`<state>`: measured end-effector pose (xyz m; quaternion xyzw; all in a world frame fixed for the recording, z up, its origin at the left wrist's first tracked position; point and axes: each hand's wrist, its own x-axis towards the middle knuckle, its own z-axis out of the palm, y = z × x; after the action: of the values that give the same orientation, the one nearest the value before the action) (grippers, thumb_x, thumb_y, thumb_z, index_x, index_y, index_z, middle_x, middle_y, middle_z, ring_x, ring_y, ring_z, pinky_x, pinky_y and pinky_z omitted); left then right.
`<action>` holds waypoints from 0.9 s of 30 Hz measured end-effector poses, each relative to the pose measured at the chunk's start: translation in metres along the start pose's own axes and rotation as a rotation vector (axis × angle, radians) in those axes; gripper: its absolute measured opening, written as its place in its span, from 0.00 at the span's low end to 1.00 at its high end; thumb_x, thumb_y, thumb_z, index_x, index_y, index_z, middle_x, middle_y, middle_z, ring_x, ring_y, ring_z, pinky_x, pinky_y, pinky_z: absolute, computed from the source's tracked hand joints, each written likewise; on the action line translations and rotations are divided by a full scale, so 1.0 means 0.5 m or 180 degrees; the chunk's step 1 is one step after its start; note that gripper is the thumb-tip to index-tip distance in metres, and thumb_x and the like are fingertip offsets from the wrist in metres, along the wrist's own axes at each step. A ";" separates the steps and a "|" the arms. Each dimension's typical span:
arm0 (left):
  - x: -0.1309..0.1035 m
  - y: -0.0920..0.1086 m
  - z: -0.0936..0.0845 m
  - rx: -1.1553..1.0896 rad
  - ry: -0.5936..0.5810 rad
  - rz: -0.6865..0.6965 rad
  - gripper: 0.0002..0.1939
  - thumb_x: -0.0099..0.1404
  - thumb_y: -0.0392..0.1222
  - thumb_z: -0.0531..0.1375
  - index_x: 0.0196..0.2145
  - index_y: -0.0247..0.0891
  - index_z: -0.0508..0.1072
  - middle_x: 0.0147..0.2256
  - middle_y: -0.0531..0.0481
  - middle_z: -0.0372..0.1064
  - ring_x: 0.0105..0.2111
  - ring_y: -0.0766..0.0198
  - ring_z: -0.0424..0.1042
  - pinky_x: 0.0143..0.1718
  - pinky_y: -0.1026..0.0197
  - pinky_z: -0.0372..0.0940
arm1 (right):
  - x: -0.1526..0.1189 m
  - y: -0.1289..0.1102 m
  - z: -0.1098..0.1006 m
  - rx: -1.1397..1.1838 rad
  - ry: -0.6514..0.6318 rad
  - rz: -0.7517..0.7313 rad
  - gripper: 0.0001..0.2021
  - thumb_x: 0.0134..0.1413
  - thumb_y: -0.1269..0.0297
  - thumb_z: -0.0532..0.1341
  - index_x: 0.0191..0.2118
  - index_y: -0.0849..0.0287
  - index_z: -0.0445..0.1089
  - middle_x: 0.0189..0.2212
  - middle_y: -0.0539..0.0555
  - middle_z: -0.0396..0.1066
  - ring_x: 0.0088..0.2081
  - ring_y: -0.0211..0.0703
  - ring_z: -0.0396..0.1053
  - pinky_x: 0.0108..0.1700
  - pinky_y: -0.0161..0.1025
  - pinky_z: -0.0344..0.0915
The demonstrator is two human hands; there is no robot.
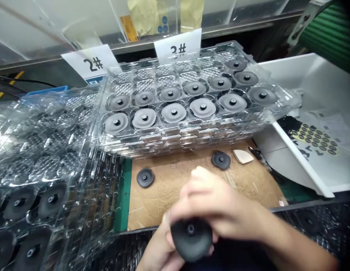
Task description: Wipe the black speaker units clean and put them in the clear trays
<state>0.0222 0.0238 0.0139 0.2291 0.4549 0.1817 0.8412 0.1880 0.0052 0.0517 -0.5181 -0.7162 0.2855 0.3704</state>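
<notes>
A black rounded disc-like part [192, 242] with a small raised stud in its middle is held low at the front, its studded face toward me. My left hand [163, 248] grips it from below and the left, partly hidden behind it. Over its upper edge, my right hand [209, 205] is closed and smeared by motion, its fingers bent against the part. Two similar parts lie on the cardboard beyond my hands: one black part [145, 177] at left, another black part [221, 160] at right. A pale wedge-shaped pad [242, 156] lies beside the latter.
Behind the cardboard [160, 203] stands a stack of clear plastic trays [180, 131], the top one partly filled with black parts. More clear trays [50, 150] are stacked at left. A white bin [302, 162] holds oval-sticker sheets [316, 139] at right. A green ribbed hose [330, 37] hangs upper right.
</notes>
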 end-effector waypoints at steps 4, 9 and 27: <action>0.016 0.043 -0.014 -0.0589 -0.0997 -0.0693 0.29 0.37 0.42 0.72 0.41 0.43 0.74 0.42 0.46 0.73 0.39 0.53 0.74 0.35 0.59 0.70 | -0.036 0.087 0.032 0.0180 0.0738 0.1530 0.10 0.57 0.69 0.56 0.44 0.54 0.69 0.40 0.50 0.72 0.39 0.39 0.69 0.38 0.34 0.64; 0.026 0.060 -0.042 -0.0567 -0.0988 -0.0456 0.29 0.41 0.44 0.70 0.44 0.45 0.73 0.47 0.46 0.70 0.45 0.51 0.70 0.41 0.57 0.68 | -0.117 0.163 0.155 -0.0203 0.0806 0.1861 0.14 0.58 0.69 0.52 0.48 0.57 0.68 0.40 0.57 0.70 0.38 0.44 0.70 0.40 0.42 0.68; 0.029 0.032 -0.039 -0.0526 -0.0459 0.0119 0.31 0.45 0.47 0.68 0.49 0.46 0.69 0.49 0.45 0.69 0.48 0.51 0.68 0.48 0.57 0.63 | -0.057 0.049 0.069 -0.0467 0.1584 0.0860 0.14 0.58 0.68 0.54 0.51 0.51 0.62 0.41 0.52 0.70 0.41 0.43 0.68 0.41 0.40 0.64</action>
<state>0.0115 0.0487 0.0035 0.1799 0.3723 0.2173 0.8842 0.1779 -0.0154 0.0062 -0.6882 -0.5466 0.1438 0.4549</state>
